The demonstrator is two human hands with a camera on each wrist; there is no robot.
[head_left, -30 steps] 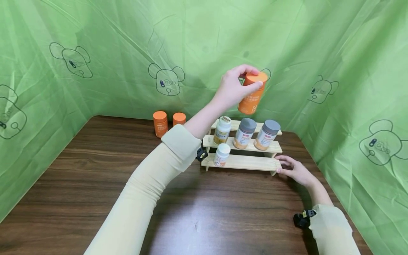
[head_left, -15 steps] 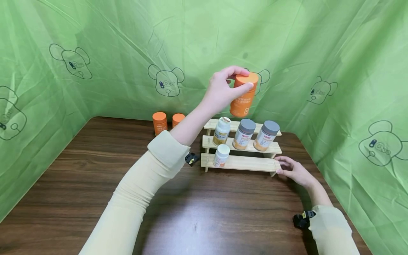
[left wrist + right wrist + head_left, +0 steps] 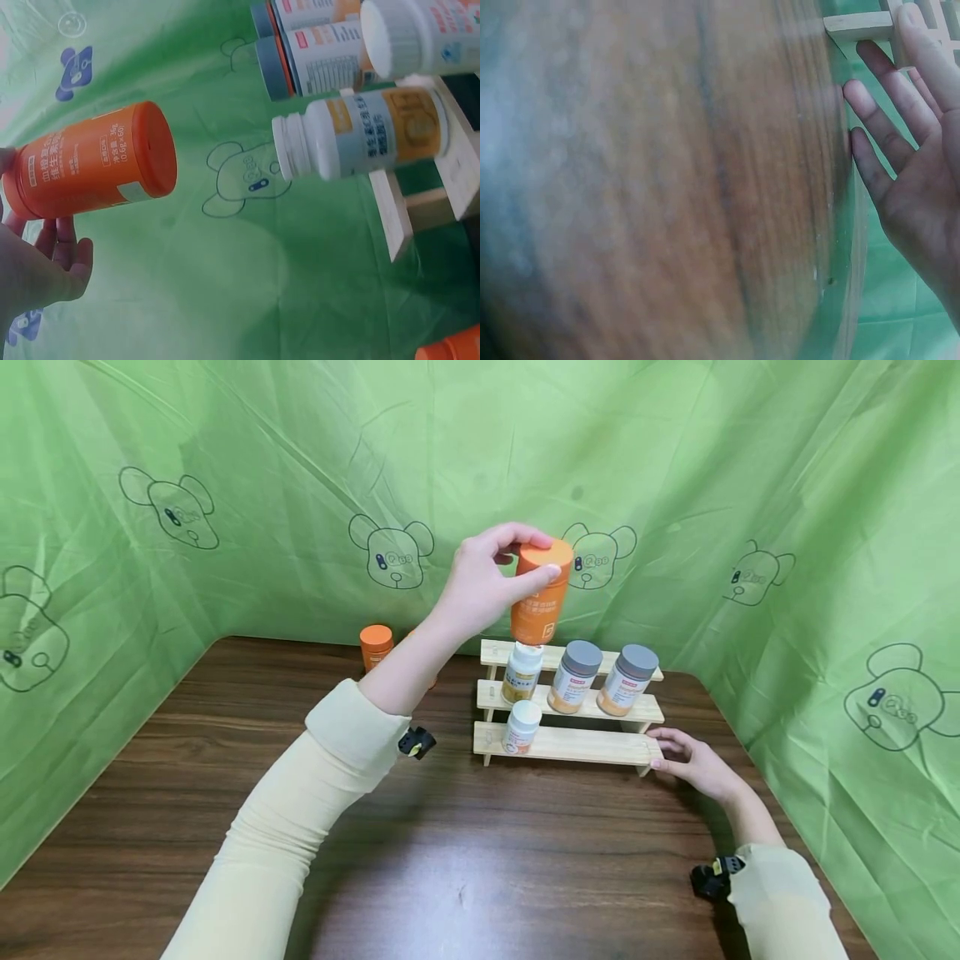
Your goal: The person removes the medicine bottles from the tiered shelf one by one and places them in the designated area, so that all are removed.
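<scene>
Right hand (image 3: 693,764) flat, fingers straight, touching the 3-step wooden rack (image 3: 570,743) on the counter (image 3: 225,793). 4 bottles on the rack: 2 white-capped, 2 grey-capped. Above, left hand (image 3: 480,581) gripping 1 orange bottle (image 3: 538,596). Behind, 1 more orange bottle (image 3: 376,647).

our left hand (image 3: 480,578) raised up high, arm stretched forward, fingers and thumb curled in a grip, our right hand (image 3: 693,763) down low, fingers straight and relaxed, both arms in cream sleeves
</scene>
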